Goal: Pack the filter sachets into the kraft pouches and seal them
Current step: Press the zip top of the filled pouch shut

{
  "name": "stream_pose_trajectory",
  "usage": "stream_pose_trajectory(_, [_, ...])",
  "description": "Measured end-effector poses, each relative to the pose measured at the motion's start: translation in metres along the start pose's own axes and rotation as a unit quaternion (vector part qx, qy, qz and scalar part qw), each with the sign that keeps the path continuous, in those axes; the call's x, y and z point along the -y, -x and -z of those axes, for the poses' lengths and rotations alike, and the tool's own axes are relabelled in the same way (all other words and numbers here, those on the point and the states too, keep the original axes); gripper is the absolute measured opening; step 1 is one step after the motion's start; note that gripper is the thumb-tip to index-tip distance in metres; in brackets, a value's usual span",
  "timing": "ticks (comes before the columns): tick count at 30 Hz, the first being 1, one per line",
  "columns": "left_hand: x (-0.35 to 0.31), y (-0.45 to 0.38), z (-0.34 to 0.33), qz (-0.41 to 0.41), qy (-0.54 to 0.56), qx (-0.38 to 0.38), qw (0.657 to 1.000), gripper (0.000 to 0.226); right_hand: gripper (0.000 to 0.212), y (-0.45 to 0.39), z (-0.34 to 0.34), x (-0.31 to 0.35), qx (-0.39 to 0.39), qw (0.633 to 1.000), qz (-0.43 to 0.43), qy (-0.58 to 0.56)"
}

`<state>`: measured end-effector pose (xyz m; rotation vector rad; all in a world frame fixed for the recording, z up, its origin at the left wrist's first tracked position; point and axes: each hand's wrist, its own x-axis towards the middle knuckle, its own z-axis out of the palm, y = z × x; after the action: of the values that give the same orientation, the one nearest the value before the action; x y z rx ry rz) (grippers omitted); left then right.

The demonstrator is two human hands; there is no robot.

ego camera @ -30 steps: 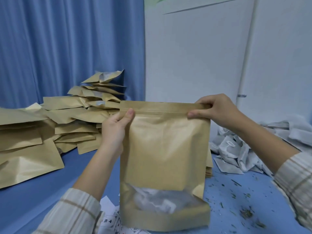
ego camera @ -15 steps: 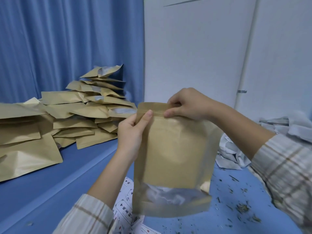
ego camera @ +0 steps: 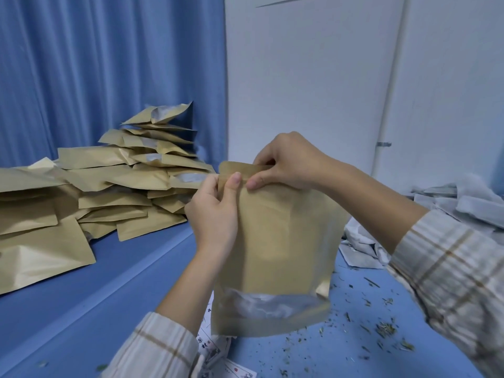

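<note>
You are holding a tan kraft paper stand-up pouch with a clear window (ego camera: 275,241) upright between your two hands, above the blue table surface (ego camera: 81,296). Your left hand (ego camera: 215,211) is pinching the pouch's top left corner, thumb pressing on the front. Your right hand (ego camera: 286,162) is pinching the top strip just beside your left thumb, fingers curling over the rim. White filter sachets (ego camera: 261,306) are showing through the window, below both hands. A heap of flat tan kraft pouches (ego camera: 122,186) is lying well to the left of your left hand. Loose white sachets (ego camera: 362,241) are piling up under your right forearm, with dried herb crumbs (ego camera: 381,328) scattered below it
</note>
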<state>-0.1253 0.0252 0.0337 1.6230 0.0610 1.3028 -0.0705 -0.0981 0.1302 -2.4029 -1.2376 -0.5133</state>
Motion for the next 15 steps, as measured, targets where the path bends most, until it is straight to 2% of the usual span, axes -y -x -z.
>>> stream_pose_trajectory(5, [0.008, -0.001, -0.006, 0.033, 0.040, 0.040, 0.998, 0.046, 0.023, 0.005, -0.003, -0.002, -0.021, 1.000, -0.001, 0.022])
stream_pose_trajectory(7, [0.009, 0.000, -0.007, 0.060, 0.072, 0.060, 0.994, 0.032, 0.024, 0.006, -0.005, -0.002, -0.024, 0.999, 0.000, 0.042])
stream_pose_trajectory(9, [0.009, 0.000, -0.008, 0.066, 0.081, 0.058, 0.993, 0.019, 0.034, 0.007, -0.007, -0.001, -0.003, 0.998, 0.002, 0.062])
stream_pose_trajectory(11, [0.008, 0.000, -0.010, 0.057, 0.082, 0.060, 0.993, 0.022, 0.036, 0.008, -0.008, 0.001, 0.008, 0.998, 0.007, 0.059])
stream_pose_trajectory(15, [0.009, 0.002, -0.011, 0.071, 0.108, 0.062, 0.990, 0.026, 0.035, 0.008, -0.007, 0.002, -0.020, 1.000, 0.011, 0.015])
